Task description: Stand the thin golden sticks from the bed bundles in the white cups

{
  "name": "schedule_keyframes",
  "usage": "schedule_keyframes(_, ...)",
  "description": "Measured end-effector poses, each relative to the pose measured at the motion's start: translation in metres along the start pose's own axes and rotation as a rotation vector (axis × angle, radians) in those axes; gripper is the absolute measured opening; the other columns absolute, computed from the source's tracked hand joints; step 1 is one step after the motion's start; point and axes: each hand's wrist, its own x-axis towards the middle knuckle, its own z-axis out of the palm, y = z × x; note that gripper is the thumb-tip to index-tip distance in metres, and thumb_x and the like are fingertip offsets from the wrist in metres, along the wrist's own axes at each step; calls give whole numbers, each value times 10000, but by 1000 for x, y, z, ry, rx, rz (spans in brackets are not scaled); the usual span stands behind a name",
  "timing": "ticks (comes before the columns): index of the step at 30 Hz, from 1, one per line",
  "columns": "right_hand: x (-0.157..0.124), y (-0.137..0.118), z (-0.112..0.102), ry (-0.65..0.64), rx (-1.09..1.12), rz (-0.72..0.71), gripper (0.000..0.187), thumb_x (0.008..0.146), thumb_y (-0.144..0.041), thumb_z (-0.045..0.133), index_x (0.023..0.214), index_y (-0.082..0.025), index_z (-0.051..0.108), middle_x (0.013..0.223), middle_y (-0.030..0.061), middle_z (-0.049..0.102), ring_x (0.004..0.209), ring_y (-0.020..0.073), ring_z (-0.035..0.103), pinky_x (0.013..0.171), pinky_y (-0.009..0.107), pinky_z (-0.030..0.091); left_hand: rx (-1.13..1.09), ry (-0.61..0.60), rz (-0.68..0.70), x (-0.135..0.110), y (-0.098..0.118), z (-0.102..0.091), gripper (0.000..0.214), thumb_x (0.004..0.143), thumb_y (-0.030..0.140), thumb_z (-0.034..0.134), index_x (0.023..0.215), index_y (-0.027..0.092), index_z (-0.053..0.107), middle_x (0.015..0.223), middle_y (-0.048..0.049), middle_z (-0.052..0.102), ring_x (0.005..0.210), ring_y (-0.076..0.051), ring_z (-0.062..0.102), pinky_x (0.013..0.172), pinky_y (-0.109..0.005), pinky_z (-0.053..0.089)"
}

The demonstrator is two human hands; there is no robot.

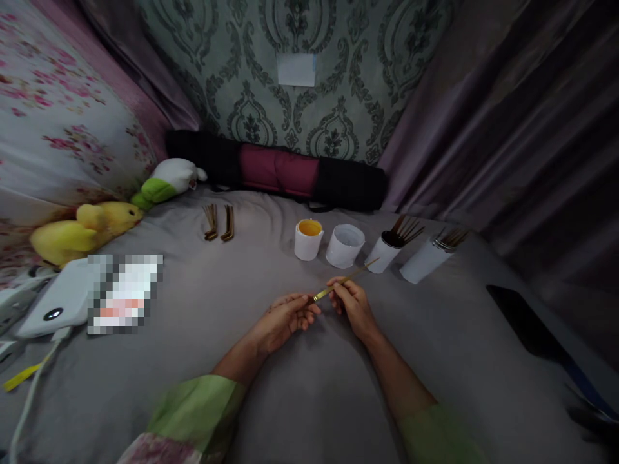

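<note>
A thin paintbrush (348,278) with a golden ferrule slants between my hands, its pointed handle end up and to the right. The fingers of my right hand (355,305) pinch it along the handle. At the other end, the thumb and fingers of my left hand (290,317) close on the bristle end, hiding the bristles; the other left fingers are loosely curled. Just beyond my hands stand a white cup with yellow inside (308,245) and a wider white cup (344,248). Right of them, a white cylinder (382,254) and another tilted white cylinder (423,261) hold several thin sticks or brushes.
Two small bundles of brown sticks (218,225) lie at the back left on the grey sheet (232,277). A yellow plush toy (91,232), a white power bank (65,299) and a cable lie left. A black and maroon bag (280,169) lines the wall. A dark flat object (525,322) lies right.
</note>
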Motion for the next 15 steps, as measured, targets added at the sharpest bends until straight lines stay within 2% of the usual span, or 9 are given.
schedule_keyframes(15, 0, 0, 0, 12, -8, 9, 281, 736, -420, 519, 826, -162, 582, 597, -16, 517, 461, 76, 434, 384, 187, 308, -27, 28, 17, 2, -1, -2, 179, 785, 219, 536, 903, 92, 580, 726, -57, 618, 536, -64, 535, 452, -155, 392)
